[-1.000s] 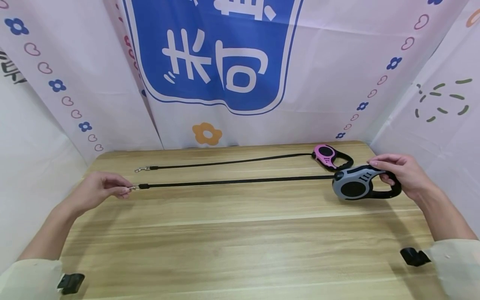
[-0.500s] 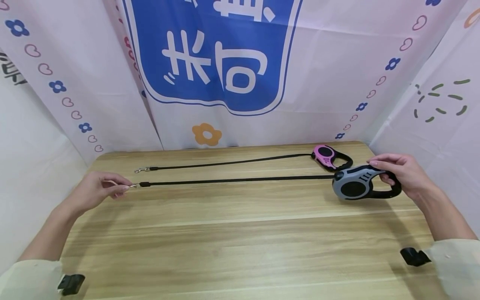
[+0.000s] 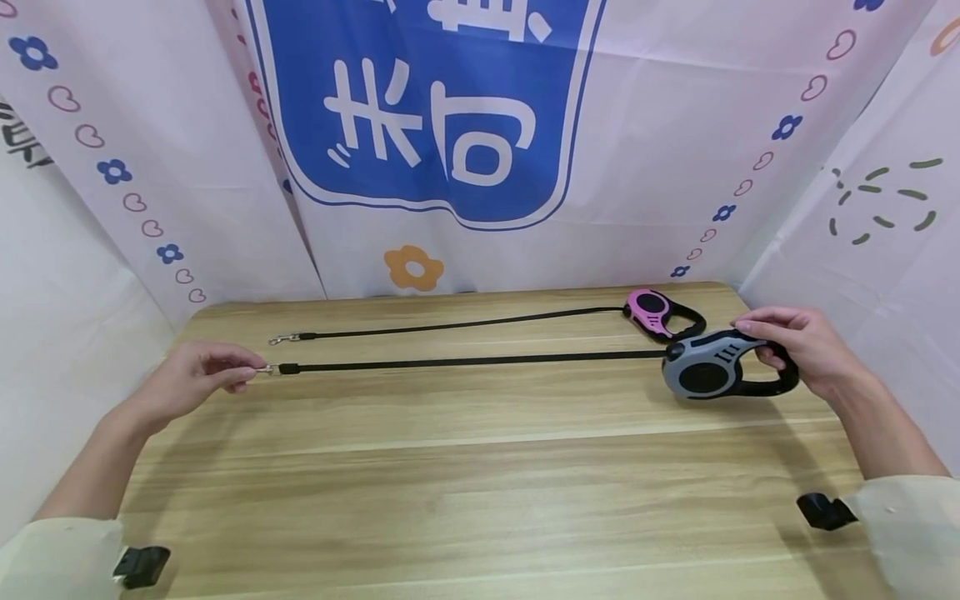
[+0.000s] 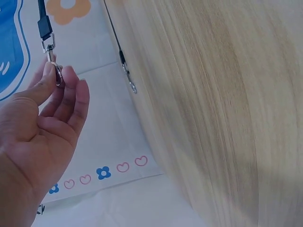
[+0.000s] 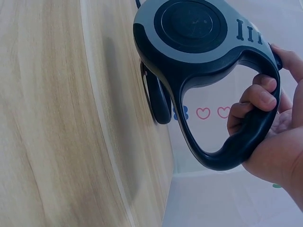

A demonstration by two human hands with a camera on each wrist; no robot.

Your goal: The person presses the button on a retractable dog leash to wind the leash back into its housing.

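At the right, my right hand (image 3: pixel 806 346) grips the black loop handle of a grey retractable dog leash (image 3: pixel 702 375), held above the table. In the right wrist view several fingers (image 5: pixel 253 101) wrap round that handle, with the thumb up by its top. A black strap (image 3: pixel 480 361) runs straight from the casing to the left. Its metal snap hook (image 4: pixel 57 73) is pinched between thumb and fingers of my left hand (image 3: pixel 191 383). Behind it lies a pink retractable leash (image 3: pixel 649 312), its strap (image 3: pixel 465 323) drawn out along the table and ending in a snap hook (image 3: pixel 283 339).
The wooden table (image 3: pixel 480 492) stretches under both hands. White printed cloth (image 3: pixel 645 150) hangs close behind its back edge and on both sides. A black wrist device (image 3: pixel 825 510) sits at the right cuff, another (image 3: pixel 142 567) at the left.
The right hand and grey leash have shifted very slightly left. The left fingers have shifted a little on the hook. The pink leash lies as before.
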